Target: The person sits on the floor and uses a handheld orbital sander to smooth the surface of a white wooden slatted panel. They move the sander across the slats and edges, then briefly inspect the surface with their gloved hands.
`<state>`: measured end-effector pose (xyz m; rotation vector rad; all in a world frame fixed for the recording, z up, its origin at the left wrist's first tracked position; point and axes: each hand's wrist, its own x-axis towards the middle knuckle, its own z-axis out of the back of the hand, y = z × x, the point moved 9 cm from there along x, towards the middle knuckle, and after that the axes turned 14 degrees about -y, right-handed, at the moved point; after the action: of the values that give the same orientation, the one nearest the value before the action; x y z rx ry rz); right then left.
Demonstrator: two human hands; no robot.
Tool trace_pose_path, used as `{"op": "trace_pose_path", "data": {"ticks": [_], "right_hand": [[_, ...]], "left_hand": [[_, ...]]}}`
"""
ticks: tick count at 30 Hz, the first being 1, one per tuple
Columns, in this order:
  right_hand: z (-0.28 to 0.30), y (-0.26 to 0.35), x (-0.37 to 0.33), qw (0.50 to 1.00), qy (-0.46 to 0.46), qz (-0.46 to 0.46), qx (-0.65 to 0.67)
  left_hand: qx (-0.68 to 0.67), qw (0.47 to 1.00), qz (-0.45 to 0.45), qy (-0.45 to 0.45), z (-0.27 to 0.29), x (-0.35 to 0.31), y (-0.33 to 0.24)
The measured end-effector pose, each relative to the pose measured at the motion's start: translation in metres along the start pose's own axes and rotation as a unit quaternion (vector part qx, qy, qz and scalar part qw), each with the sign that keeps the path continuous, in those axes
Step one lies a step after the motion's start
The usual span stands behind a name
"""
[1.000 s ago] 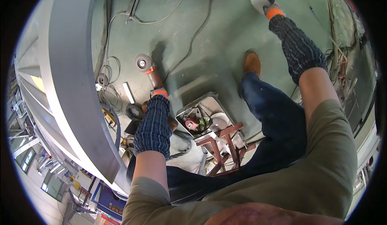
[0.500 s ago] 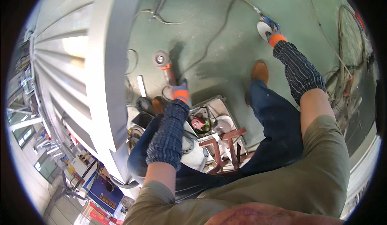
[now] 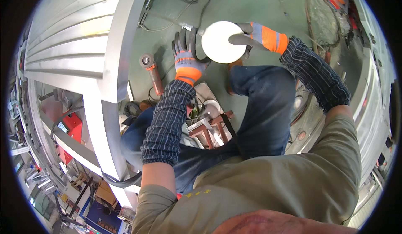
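A round white sanding disc [image 3: 222, 43] faces up at me on an air sander, whose body is mostly hidden behind it. My right hand [image 3: 251, 39], in a grey and orange glove, is closed around this sander, its thumb lying over the disc's face. Just left of the disc is my left hand [image 3: 188, 58], gloved alike, with fingers stretched out and apart. Its thumb comes near the disc's edge; whether they touch I cannot tell. Beyond the left fingertips shows a hose fitting [image 3: 186, 26]. An orange angle grinder [image 3: 155, 78] lies on the floor left of my left forearm.
A large pale metal frame with ribbed panels [image 3: 71, 45] rises close on my left. Between my legs are a tray with discs [image 3: 211, 106] and a brown metal stand [image 3: 204, 134]. Cables [image 3: 167, 24] run over the green floor; a coiled hose [image 3: 310, 20] lies far right.
My left hand has left the angle grinder and moved up and right, fingers spread. The right hand has brought the sander in from the far right, turning its white disc up toward me.
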<state>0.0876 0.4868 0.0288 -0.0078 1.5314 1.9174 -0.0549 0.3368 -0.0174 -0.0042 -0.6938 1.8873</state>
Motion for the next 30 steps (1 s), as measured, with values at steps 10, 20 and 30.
{"op": "trace_pose_path", "data": {"ticks": [10,20,30], "right_hand": [[-0.011,0.183,-0.138,1.0,0.01,0.009,-0.021],[-0.01,0.233,-0.216,0.907,-0.226,0.353,0.053],[-0.07,0.271,-0.164,0.848,-0.35,0.384,-0.1]], "left_hand": [[-0.006,0.989,-0.122,-0.088,0.106,0.02,-0.06],[-0.694,0.713,0.1,-0.011,0.109,-0.033,-0.121],[-0.663,0.737,0.123,-0.045,0.106,-0.028,-0.108]]}}
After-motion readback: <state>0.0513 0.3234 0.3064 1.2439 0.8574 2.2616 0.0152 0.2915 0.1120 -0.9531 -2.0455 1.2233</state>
